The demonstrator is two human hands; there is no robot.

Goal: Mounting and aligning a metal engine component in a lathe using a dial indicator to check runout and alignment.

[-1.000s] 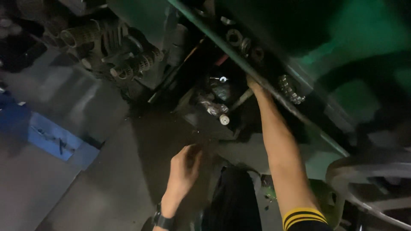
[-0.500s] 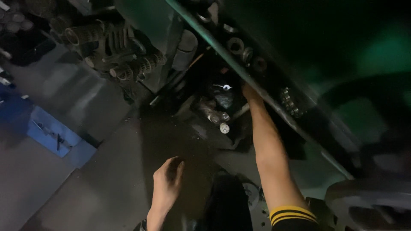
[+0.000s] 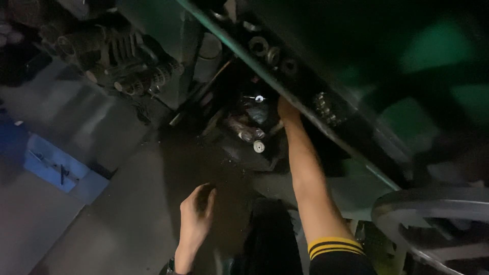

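Note:
My right hand [image 3: 286, 110] reaches up under the green metal frame [image 3: 326, 127] of a large machine. Its fingers are hidden behind the frame's edge, so what it touches is unclear. Just left of it sit dark oily machine parts with a shiny shaft end [image 3: 259, 146] and a small bright fitting [image 3: 259, 98]. My left hand [image 3: 196, 214] hangs lower over the dark floor, fingers loosely curled, holding nothing visible. A black sleeve with yellow stripes [image 3: 333, 245] covers my right upper arm.
Rollers and springs [image 3: 122, 66] of the machine stand at the upper left. A blue flat piece [image 3: 56, 170] lies on the grey floor at the left. A large grey wheel rim [image 3: 433, 224] sits at the lower right. Several round bushings [image 3: 270, 53] line the frame.
My left hand has dropped lower and drawn back from the machine. My right hand stays up under the frame while the view shifts slightly.

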